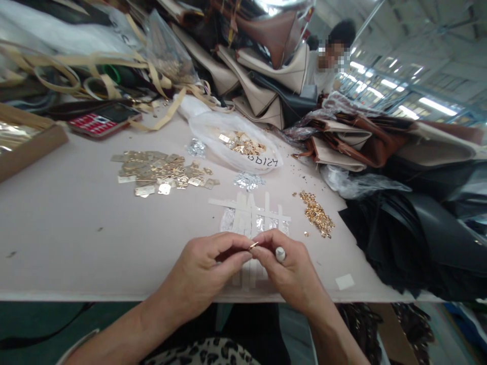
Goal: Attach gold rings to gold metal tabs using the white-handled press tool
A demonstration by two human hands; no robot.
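My left hand [213,266] and my right hand [289,266] meet over the near edge of the table. Between their fingertips they pinch a small gold metal piece [253,246]. A whitish rod-like tool [280,254] is tucked in my right hand, its rounded end poking out between thumb and forefinger; the rest of it is hidden. Beneath my hands, strips of pale tape [243,213] lie crossed over clear plastic. Beyond them sit a little heap of silver pieces [249,180] and an open white plastic bag [216,137] with gold pieces inside.
Flat gold plates [152,170] are heaped at the left, small gold fittings [317,215] at the right. A cardboard box [34,144] stands far left, by a red-and-black case [104,120]. Handbags [262,76] and black material [411,243] crowd the back and right. A person [323,71] is behind them.
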